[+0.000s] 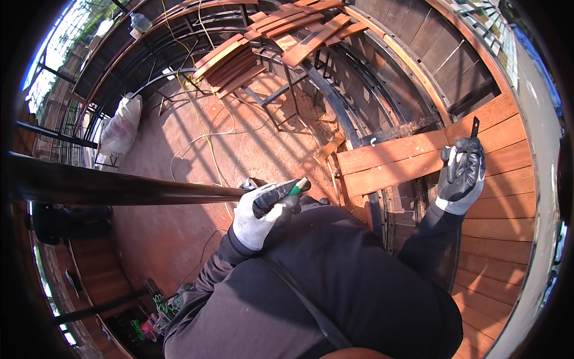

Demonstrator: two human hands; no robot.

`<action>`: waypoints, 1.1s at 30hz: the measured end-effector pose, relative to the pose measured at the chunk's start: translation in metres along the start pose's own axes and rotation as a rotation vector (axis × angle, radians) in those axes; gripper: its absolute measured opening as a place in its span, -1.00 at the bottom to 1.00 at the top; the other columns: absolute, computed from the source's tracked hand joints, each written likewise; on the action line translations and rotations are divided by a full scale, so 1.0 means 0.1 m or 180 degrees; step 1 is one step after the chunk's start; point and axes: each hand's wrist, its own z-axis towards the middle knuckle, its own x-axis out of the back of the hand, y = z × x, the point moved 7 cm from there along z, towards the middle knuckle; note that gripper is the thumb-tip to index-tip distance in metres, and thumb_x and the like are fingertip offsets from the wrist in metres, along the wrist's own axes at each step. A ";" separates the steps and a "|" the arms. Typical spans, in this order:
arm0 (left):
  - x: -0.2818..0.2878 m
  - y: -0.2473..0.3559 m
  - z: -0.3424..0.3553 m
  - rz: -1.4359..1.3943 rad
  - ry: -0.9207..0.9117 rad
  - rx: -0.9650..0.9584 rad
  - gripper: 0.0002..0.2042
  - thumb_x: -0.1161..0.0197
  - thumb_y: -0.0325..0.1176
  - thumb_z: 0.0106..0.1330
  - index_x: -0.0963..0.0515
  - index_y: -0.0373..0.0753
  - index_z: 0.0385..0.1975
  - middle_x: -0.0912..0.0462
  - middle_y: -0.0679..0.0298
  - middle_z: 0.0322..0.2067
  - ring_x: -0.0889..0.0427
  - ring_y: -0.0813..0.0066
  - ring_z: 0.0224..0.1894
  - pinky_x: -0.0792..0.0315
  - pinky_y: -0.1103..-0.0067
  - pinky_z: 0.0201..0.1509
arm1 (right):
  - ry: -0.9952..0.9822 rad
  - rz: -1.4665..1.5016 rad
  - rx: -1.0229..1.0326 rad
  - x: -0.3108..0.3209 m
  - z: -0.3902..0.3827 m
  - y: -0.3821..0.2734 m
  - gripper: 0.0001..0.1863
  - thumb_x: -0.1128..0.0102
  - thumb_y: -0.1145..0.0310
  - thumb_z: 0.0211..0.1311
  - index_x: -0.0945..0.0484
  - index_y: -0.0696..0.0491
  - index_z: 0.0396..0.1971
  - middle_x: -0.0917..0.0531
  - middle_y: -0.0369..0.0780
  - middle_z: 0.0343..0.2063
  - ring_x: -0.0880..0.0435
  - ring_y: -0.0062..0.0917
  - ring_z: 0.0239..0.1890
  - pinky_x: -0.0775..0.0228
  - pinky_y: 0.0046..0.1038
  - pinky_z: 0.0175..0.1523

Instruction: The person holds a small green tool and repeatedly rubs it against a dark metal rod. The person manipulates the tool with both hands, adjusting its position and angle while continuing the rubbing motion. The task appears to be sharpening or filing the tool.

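My left hand [263,210], in a white and black work glove, is closed on a green-handled tool [294,188], and the end of a long dark metal bar [119,186] reaching in from the left meets that hand. My right hand [461,173], in a black and grey glove, is raised against the wooden plank wall [496,197] and pinches a small dark flat metal piece [475,127] that sticks up above the fingers. Both dark sleeves come up from my body at the bottom of the picture.
Loose wooden planks [239,57] lie stacked on a curved black metal frame [335,96] ahead. A yellow cable [203,128] winds over the reddish floor [167,221]. A white sack [121,127] leans by the railing at left. Green items [158,314] lie at lower left.
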 end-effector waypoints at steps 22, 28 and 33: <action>-0.17 0.13 0.09 -0.0242 -0.0087 0.0233 -0.85 -0.17 -0.41 0.32 -0.59 -0.37 -0.28 -0.51 0.37 -0.45 -0.43 0.72 -0.53 -0.31 0.70 -0.44 | -0.2646 0.1134 -0.2300 -1.54 -1.25 0.16 -0.85 -0.10 0.48 0.34 -0.57 0.23 -0.21 -0.64 -0.25 -0.35 -0.60 -0.65 -0.29 -0.43 -0.58 -0.17; -0.19 0.18 0.12 0.0032 -0.0219 0.0343 -0.80 -0.16 -0.39 0.36 -0.59 -0.38 -0.15 -0.48 0.40 -0.45 -0.40 0.75 -0.52 -0.29 0.72 -0.44 | -0.2435 0.0880 -0.2372 -1.41 -1.22 0.15 -0.81 -0.15 0.39 0.34 -0.56 0.23 -0.21 -0.64 -0.26 -0.35 -0.60 -0.65 -0.33 -0.44 -0.60 -0.19; -0.21 0.18 0.14 -0.0045 -0.0237 0.0071 -0.72 -0.14 -0.42 0.37 -0.56 -0.37 0.01 -0.51 0.39 -0.46 -0.42 0.74 -0.47 -0.31 0.73 -0.38 | -0.2167 0.1310 -0.2404 -1.29 -1.13 0.15 -0.76 -0.14 0.32 0.36 -0.51 0.22 -0.20 -0.64 -0.25 -0.35 -0.58 -0.63 -0.40 -0.41 -0.61 -0.26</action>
